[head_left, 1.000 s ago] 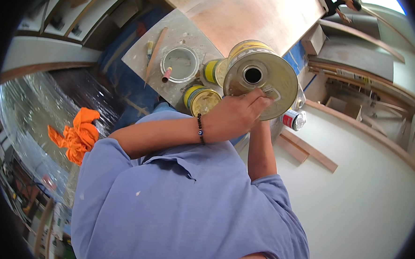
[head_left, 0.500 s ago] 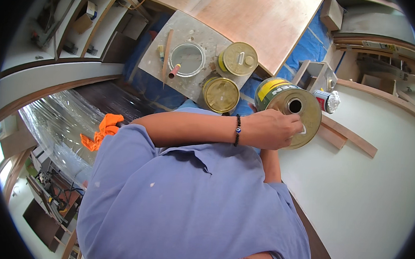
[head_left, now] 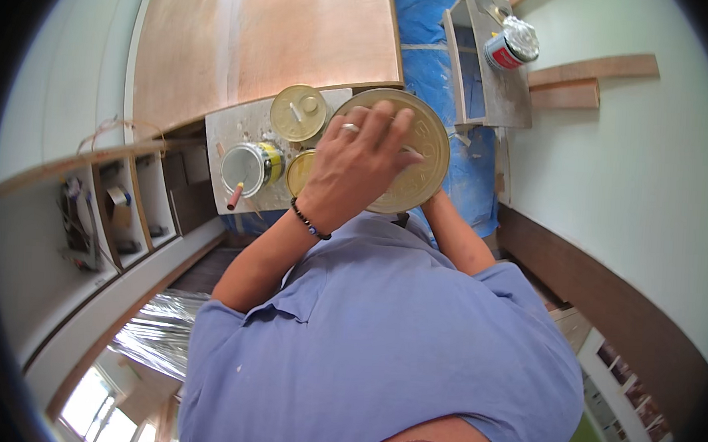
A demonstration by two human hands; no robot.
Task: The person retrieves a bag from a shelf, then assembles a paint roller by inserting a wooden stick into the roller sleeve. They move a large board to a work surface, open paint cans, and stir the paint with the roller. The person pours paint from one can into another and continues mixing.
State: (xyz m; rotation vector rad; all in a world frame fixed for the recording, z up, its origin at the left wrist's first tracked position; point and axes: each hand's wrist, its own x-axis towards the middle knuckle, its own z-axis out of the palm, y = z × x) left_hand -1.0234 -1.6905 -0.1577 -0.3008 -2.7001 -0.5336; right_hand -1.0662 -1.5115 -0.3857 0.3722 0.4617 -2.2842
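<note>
The left hand (head_left: pixel 365 161) lay over the top of a large can (head_left: pixel 428 157), which was just in front of the person's body, at the right end of the desk (head_left: pixel 232 128). Its fingers were spread and a little bent; they were blurred, and I could not tell if they gripped the handle. The right forearm (head_left: pixel 459 236) went behind this can, so its hand was hidden and the state of its fingers could not be told. It was also not clear whether the can touched the desk. To the left were a gold-lidded can (head_left: pixel 300 110), another gold lid (head_left: pixel 299 172) near the left wrist, and an open can (head_left: pixel 243 169) with a reddish stick (head_left: pixel 236 196) at its rim.
</note>
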